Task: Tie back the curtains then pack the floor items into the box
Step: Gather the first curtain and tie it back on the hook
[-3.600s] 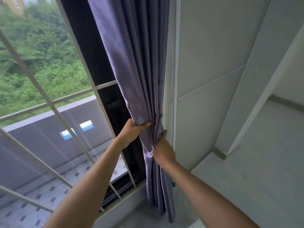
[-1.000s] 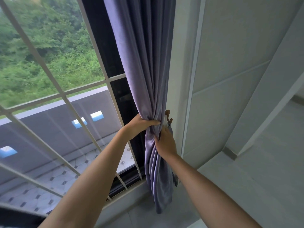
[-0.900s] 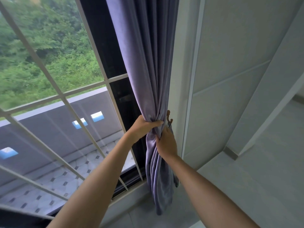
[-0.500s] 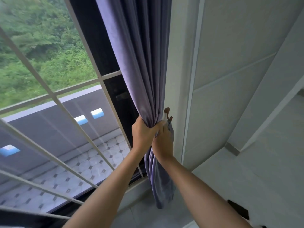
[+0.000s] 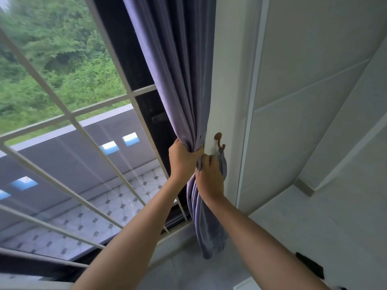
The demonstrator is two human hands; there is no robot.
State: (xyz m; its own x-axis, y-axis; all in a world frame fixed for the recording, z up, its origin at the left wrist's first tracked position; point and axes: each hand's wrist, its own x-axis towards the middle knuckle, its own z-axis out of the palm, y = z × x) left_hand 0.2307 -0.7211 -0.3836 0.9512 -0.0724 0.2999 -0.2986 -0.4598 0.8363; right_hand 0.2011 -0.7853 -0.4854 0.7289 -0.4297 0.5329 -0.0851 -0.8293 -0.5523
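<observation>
Curtain (image 5: 178, 80) hangs between window (image 5: 62, 101) (left) and hook (image 5: 219, 140).

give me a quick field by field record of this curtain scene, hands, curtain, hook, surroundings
left hand: left hand grips the gathered curtain, fingers curled round the bunch
right hand: right hand just below and right of it, holding fabric by the hook
curtain: purple curtain bunched at the hands, loose tail hanging below
hook: brown wall hook on the white frame, a strip of purple fabric hanging from it
tie state: curtain not visibly tied yet
window: barred window to the left, greenery outside
floor: pale floor at right; box not in view
</observation>
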